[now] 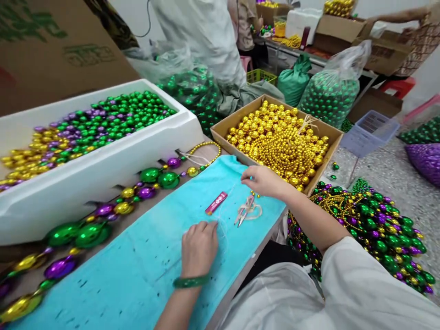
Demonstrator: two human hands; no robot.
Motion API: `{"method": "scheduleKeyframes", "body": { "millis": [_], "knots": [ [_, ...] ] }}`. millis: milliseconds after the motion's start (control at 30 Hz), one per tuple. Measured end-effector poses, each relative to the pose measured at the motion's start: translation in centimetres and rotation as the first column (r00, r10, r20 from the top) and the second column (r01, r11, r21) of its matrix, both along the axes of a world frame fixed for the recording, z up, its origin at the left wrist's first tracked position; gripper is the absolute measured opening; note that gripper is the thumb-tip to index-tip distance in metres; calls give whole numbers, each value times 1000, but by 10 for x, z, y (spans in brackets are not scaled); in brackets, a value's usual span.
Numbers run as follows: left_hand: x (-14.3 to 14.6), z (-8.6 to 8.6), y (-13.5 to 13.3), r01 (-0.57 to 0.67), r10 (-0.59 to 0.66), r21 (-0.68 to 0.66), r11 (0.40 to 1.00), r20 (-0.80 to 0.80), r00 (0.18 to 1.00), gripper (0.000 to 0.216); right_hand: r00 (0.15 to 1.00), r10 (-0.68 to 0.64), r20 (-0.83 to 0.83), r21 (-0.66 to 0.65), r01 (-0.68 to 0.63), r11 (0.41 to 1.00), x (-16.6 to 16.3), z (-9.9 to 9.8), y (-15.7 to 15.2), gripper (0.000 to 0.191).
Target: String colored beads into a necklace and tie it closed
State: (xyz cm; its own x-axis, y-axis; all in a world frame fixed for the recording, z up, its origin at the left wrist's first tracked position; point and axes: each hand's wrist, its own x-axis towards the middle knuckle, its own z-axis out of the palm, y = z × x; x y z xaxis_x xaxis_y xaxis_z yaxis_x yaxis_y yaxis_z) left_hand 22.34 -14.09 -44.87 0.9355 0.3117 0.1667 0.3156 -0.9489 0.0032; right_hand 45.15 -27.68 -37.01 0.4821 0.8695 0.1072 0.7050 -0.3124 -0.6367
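Observation:
A thin clear thread (231,191) runs over the turquoise cloth (137,247). My right hand (263,181) is raised above the cloth beside the carton of gold beads, its thumb and fingertips pinched on the thread. Lower down, my left hand (200,245), with a green bangle at the wrist, rests on the cloth with curled fingers. The thread meets its fingertips, and a loose loop lies beside them. Between the hands are a small magenta tube or packet (216,203) and scissors (244,211) with wrapped pale handles. A few gold beads (255,194) lie beneath my right wrist.
A white foam box (165,130) of green, purple and gold beads stands left. Strung beads (147,192) lie along its front. A carton (225,143) of gold beads borders the cloth. Finished strands (381,224) pile at right. Other people work at the back.

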Motion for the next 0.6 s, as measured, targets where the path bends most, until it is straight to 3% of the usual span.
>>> {"method": "scheduleKeyframes", "body": {
  "millis": [167, 333, 400, 467, 600],
  "knots": [
    [-12, 7, 6, 18, -17, -13, 1000, 112, 994, 28, 979, -155, 133, -55, 164, 985, 46, 26, -21, 18],
    [-37, 5, -4, 71, -49, -71, 995, 268, 962, 22, 859, -283, 426, -249, 412, 876, 133, 39, 4, 28],
    [-43, -1, -15, 110, -70, -111, 988, 314, 947, 21, 837, -258, 483, -302, 435, 848, 159, 35, 31, 31],
    [-44, -7, -26, 149, -89, -157, 976, 339, 937, 21, 849, -206, 487, -326, 396, 858, 172, 23, 62, 38],
    [-40, -10, -40, 184, -101, -250, 951, 310, 946, 24, 873, -115, 475, -376, 319, 870, 176, -14, 110, 59]
  ]
}}
